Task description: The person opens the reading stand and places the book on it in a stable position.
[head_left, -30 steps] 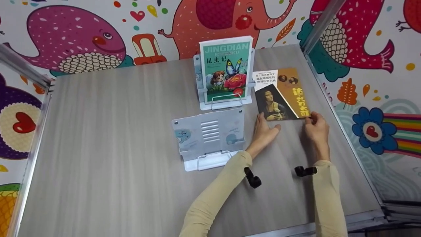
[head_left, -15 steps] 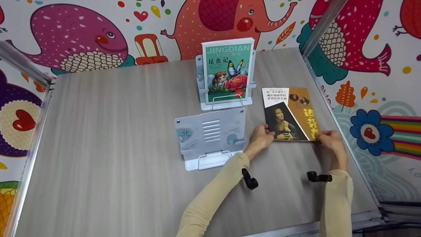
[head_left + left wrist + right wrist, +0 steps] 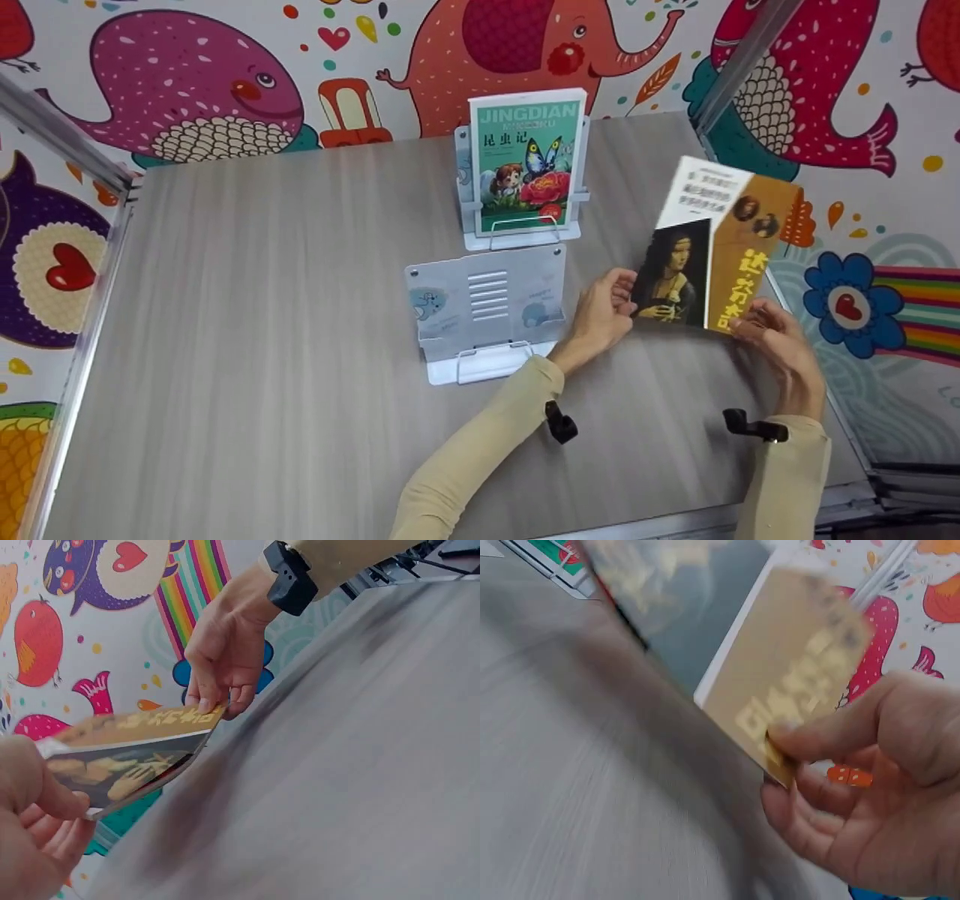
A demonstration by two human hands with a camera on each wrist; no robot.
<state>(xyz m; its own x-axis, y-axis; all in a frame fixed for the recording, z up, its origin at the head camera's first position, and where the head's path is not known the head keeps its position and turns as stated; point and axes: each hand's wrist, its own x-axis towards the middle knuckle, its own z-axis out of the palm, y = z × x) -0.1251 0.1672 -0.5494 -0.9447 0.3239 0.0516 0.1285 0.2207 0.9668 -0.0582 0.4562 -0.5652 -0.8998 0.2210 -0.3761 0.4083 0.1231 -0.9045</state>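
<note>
A thin paperback book [image 3: 701,255], its cover white, brown and black with a painted portrait, is raised off the table and tilted. My left hand [image 3: 602,311] pinches its lower left corner, the thumb on the cover in the left wrist view. At the lower right corner my right hand [image 3: 784,352] grips it between thumb and fingers, as the right wrist view shows close up. To the left of my hands stands a pale grey-blue book stand [image 3: 487,307] with a wire holder at its foot and no book on it.
Behind that stand, a second book stand [image 3: 469,241] holds upright a green book [image 3: 529,169] with a butterfly on its cover. Both rest on a grey wood-grain table [image 3: 270,315]. Painted wall panels [image 3: 202,82] with animals border the table at the back and sides.
Both hands first drew the portrait book along the table toward me, then lifted it and tilted it up, moving to the right. The stands and green book stayed put.
</note>
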